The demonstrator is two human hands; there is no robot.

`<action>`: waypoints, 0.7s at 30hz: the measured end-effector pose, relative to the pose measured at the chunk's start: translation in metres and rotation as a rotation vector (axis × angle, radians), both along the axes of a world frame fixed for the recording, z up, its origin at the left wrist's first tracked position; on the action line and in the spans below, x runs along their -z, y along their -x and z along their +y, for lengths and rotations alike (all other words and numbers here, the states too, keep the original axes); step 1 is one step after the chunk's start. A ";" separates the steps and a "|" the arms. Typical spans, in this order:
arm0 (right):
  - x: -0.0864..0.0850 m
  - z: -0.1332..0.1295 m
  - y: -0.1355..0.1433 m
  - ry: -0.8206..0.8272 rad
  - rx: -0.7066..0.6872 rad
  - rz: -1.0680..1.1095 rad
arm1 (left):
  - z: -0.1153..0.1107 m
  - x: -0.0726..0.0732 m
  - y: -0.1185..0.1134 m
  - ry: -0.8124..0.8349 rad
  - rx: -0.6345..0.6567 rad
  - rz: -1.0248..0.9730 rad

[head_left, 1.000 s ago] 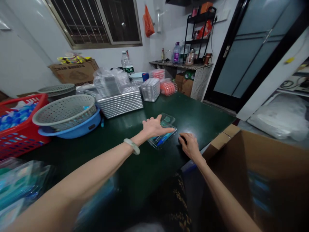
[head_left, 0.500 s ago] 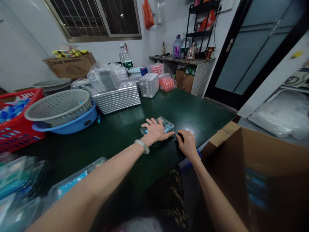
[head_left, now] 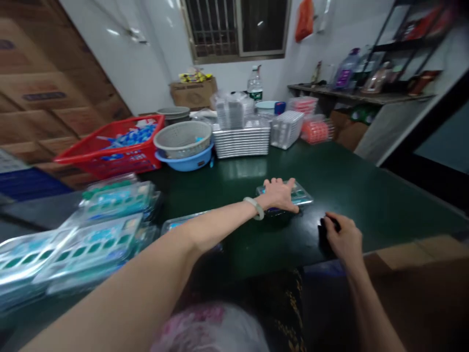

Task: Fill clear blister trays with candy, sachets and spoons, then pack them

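Observation:
My left hand (head_left: 279,194), with a pale bangle (head_left: 255,208) at the wrist, lies palm down over a clear plastic package (head_left: 302,194). Its fingers are spread across the lid and cover much of it. To the right and nearer the table edge, my right hand (head_left: 345,238) hovers with curled fingers, thumb and forefinger close together. Whether it pinches something small is unclear against the dark gap and shadow. Another clear package (head_left: 179,221) lies partly behind my left forearm. Several filled packages (head_left: 97,239) with blue-green contents are stacked at left.
On the dark green table (head_left: 234,183) stand a red basket (head_left: 128,164) of blue pieces, a grey colander (head_left: 183,139) in a blue basin (head_left: 188,160), and stacked clear trays (head_left: 242,140). An open cardboard box (head_left: 421,252) sits beside the table at right.
The view has swung left, showing more of the stacked packages. My left hand stays on the package. My right hand has drawn away from it to the right, its fingers more closed.

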State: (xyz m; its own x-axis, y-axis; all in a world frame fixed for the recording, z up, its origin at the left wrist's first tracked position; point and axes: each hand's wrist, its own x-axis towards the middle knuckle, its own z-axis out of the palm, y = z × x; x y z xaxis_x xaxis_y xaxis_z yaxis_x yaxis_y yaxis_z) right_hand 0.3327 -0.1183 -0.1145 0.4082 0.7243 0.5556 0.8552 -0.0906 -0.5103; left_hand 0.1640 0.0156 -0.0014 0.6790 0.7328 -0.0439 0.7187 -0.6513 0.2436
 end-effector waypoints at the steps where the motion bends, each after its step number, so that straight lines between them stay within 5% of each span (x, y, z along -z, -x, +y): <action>1: 0.002 0.000 -0.002 0.011 0.006 0.003 | 0.005 -0.012 0.014 0.003 0.004 -0.002; 6: 0.008 -0.002 -0.009 0.068 0.049 -0.030 | -0.004 -0.069 0.124 0.075 0.098 -0.237; 8: 0.009 -0.003 -0.010 0.082 0.063 -0.054 | -0.024 -0.075 0.173 0.161 0.089 -0.428; 11: 0.012 -0.002 -0.014 0.074 0.069 -0.078 | -0.054 -0.061 0.227 0.335 -0.051 -0.601; 16: 0.010 -0.003 -0.018 0.096 0.083 -0.065 | -0.078 -0.023 0.254 0.318 -0.184 -0.534; 19: -0.010 -0.018 0.012 0.046 0.121 0.064 | -0.074 -0.021 0.254 0.278 -0.189 -0.489; 21: -0.031 -0.037 0.056 0.005 0.073 0.246 | -0.061 -0.028 0.258 0.309 -0.201 -0.525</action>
